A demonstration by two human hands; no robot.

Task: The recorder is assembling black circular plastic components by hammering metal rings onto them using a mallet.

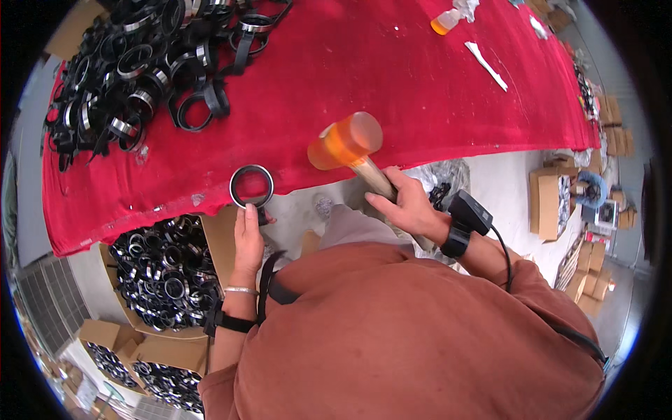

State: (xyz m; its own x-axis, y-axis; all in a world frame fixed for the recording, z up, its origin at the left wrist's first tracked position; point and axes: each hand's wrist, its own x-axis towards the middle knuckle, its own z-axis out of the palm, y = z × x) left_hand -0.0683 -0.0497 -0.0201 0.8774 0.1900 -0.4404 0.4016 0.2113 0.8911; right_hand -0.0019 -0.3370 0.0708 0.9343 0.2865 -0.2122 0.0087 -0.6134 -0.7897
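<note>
My left hand [248, 238] is closed on a round black ring [269, 185] with a shiny metal band. It holds the ring up at the near edge of the red-covered table [315, 77]. My right hand [414, 208] grips the wooden handle of a mallet [346, 142] with a translucent orange head. The mallet head is raised to the right of the ring, apart from it. On the table's left side lies a large heap of similar black rings [133, 77], some with straps or tabs sticking out.
Below the table at left stands a cardboard box [220, 241] full of rings, with smaller filled boxes [168, 350] nearer me. A white strip [486, 66] and an orange-tipped item [445, 22] lie at the table's far right. More cartons [544, 203] stand on the floor at right.
</note>
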